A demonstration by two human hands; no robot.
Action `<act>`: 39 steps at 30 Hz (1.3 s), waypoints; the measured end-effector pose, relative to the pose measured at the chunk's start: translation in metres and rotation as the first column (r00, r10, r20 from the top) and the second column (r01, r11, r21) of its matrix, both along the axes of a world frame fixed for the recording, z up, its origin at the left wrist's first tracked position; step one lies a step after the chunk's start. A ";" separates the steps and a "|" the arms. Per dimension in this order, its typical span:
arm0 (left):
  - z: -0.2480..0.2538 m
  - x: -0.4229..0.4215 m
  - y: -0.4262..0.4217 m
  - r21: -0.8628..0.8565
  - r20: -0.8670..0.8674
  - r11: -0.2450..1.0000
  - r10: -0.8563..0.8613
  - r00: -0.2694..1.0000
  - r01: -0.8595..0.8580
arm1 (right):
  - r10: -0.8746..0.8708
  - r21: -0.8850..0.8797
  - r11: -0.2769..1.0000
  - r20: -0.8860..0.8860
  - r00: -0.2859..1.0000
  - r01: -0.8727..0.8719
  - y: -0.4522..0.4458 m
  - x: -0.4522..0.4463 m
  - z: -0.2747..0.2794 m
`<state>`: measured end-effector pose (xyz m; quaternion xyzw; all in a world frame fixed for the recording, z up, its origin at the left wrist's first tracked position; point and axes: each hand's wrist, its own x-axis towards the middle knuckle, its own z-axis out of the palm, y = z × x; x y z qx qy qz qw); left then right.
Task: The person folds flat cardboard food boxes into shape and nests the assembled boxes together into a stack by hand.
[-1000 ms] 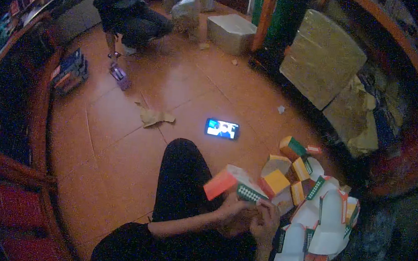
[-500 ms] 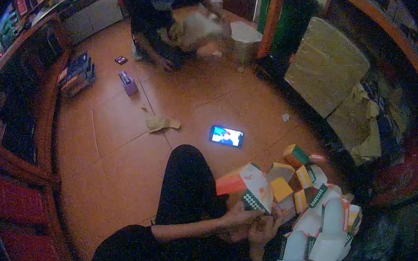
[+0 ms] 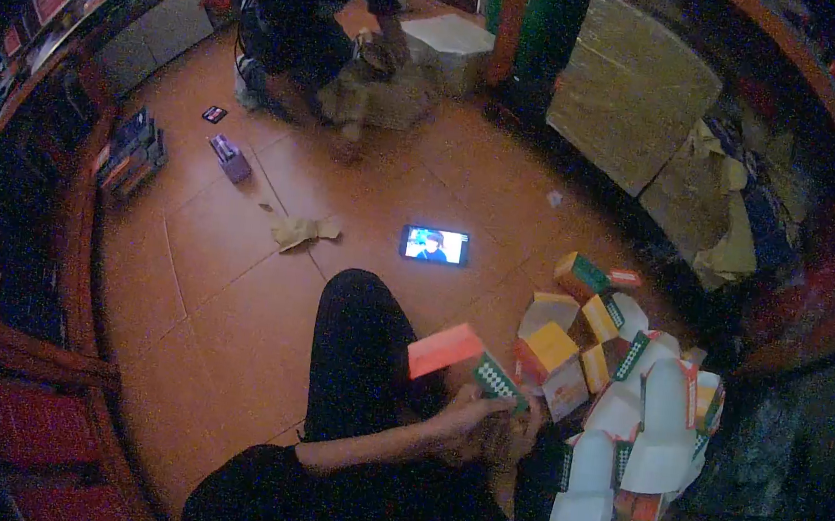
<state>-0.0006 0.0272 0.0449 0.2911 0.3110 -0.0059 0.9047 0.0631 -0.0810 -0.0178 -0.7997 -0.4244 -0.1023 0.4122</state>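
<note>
My left hand [image 3: 461,417] is closed on a carton [image 3: 449,351] with an orange-red panel and a green checkered side, held over my lap. My right hand [image 3: 520,429] meets the carton's lower right end, its fingers bent around that edge and partly in shadow. Just right of my hands lies a pile of folded cartons [image 3: 663,425], white, yellow, orange and green. A lit phone [image 3: 435,245] lies face up on the tiled floor beyond my knee.
Another person [image 3: 304,29] crouches at the back beside a crumpled bag [image 3: 383,96]. A white box [image 3: 449,38] stands behind. Torn brown paper [image 3: 301,233], a purple box [image 3: 230,159] and stacked dark boxes [image 3: 132,155] sit left; wrapped cardboard [image 3: 635,91] leans right.
The carton in my hands has tilted, so its white printed face no longer shows. The other person has pulled the bag lower and nearer. The whole view has shifted slightly.
</note>
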 end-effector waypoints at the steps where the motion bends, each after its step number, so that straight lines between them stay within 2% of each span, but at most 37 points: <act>1: -0.006 0.002 -0.001 0.004 0.003 1.000 -0.003 1.000 0.003 | -0.010 -0.014 1.000 -0.024 1.000 0.009 -0.001 0.000 -0.007; 3: -0.016 0.005 -0.001 -0.005 0.057 1.000 0.012 0.998 -0.011 | -0.044 -0.003 0.999 -0.080 0.996 0.044 -0.005 0.000 -0.017; 7: -0.037 0.008 0.002 0.072 0.114 0.996 0.050 0.992 -0.059 | -0.119 0.230 0.956 -0.268 0.956 0.184 -0.006 0.002 -0.025; 8: -0.036 0.005 0.010 -0.138 0.171 0.990 0.016 0.985 0.008 | -0.125 0.257 0.944 -0.294 0.948 0.204 -0.005 0.002 -0.019; 9: -0.035 0.006 0.014 -0.240 0.205 0.970 0.006 0.979 0.044 | -0.129 0.285 0.932 -0.320 0.939 0.225 -0.003 0.002 -0.013; 10: -0.034 0.007 0.018 -0.336 0.234 0.938 -0.004 0.972 0.084 | -0.210 0.372 0.859 -0.371 0.905 0.352 -0.003 0.004 -0.004; 11: -0.026 0.010 0.019 -0.344 0.296 0.939 0.112 0.949 -0.004 | -0.279 0.445 0.762 -0.430 0.859 0.471 -0.003 0.004 0.007; 12: -0.023 0.011 0.019 -0.357 0.354 0.930 0.224 0.908 -0.090 | -0.280 0.444 0.762 -0.431 0.858 0.471 -0.008 0.004 0.010; 13: -0.040 0.012 0.012 -0.358 0.362 0.925 0.261 0.895 -0.124 | -0.303 0.339 0.824 -0.412 0.859 0.453 -0.016 0.006 0.011; 14: -0.032 0.013 0.010 -0.360 0.362 0.925 0.257 0.896 -0.120 | -0.326 0.228 0.872 -0.391 0.861 0.434 -0.022 0.006 0.013; 15: -0.015 0.014 0.008 0.035 0.343 0.996 0.061 0.937 -0.078 | -0.331 0.227 0.870 -0.390 0.859 0.438 -0.021 0.006 0.019; 16: -0.004 0.015 0.005 0.421 0.250 0.907 -0.111 0.962 -0.004 | -0.305 0.245 0.904 -0.203 0.930 0.350 -0.016 0.007 0.026; 17: -0.003 0.018 0.000 0.552 0.313 0.829 -0.103 0.944 -0.093 | -0.262 0.244 0.935 -0.010 0.965 0.256 -0.010 0.007 0.033; 18: -0.004 0.018 0.000 0.551 0.313 0.829 -0.101 0.944 -0.094 | -0.260 0.244 0.936 -0.009 0.965 0.255 -0.007 0.005 0.043; 20: -0.007 0.018 0.002 0.683 0.238 0.715 -0.024 0.971 -0.150 | -0.206 0.181 0.955 -0.168 0.964 0.236 -0.001 0.002 0.057; 21: -0.006 0.018 0.004 0.730 0.267 0.644 0.040 0.963 -0.229 | -0.206 0.181 0.955 -0.169 0.964 0.235 -0.001 0.003 0.059; 23: 0.002 0.012 0.013 0.718 0.257 0.669 0.000 0.966 -0.191 | -0.194 0.147 0.969 -0.037 0.980 0.197 -0.001 0.004 0.061; 24: 0.007 0.009 0.016 0.704 0.247 0.693 -0.038 0.968 -0.153 | -0.194 0.145 0.970 -0.038 0.980 0.197 -0.003 0.006 0.062; 27: 0.013 0.008 0.017 0.745 0.320 0.611 0.022 0.947 -0.266 | -0.186 0.165 0.968 -0.036 0.982 0.189 -0.005 0.009 0.070; 29: 0.021 0.009 0.017 0.761 0.356 0.562 0.057 0.933 -0.325 | -0.156 0.252 0.944 -0.229 0.961 0.213 -0.006 0.011 0.078; 30: 0.024 0.009 0.016 0.861 0.345 0.375 0.068 0.936 -0.345 | -0.157 0.252 0.944 -0.226 0.961 0.213 -0.006 0.012 0.079; 31: 0.025 0.009 0.016 0.922 0.336 0.172 0.083 0.938 -0.346 | -0.096 0.296 0.932 -0.352 0.931 0.208 -0.006 0.012 0.080; 32: 0.024 0.009 0.015 0.922 0.336 0.173 0.084 0.938 -0.346 | -0.026 0.339 0.918 -0.470 0.882 0.208 -0.006 0.012 0.081; 34: 0.021 0.009 0.011 0.889 0.441 0.065 0.138 0.887 -0.453 | 0.027 0.373 0.908 -0.504 0.863 0.190 -0.003 0.009 0.083; 35: 0.020 0.009 0.009 0.889 0.442 0.065 0.139 0.886 -0.454 | 0.079 0.407 0.897 -0.536 0.840 0.175 -0.001 0.008 0.084; 38: 0.018 0.010 0.001 0.891 0.449 0.013 0.123 0.885 -0.454 | 0.074 0.424 0.893 -0.471 0.879 0.152 0.007 0.006 0.080; 39: 0.016 0.011 0.000 0.848 0.524 0.015 0.118 0.843 -0.529 | 0.075 0.424 0.893 -0.470 0.879 0.150 0.008 0.006 0.079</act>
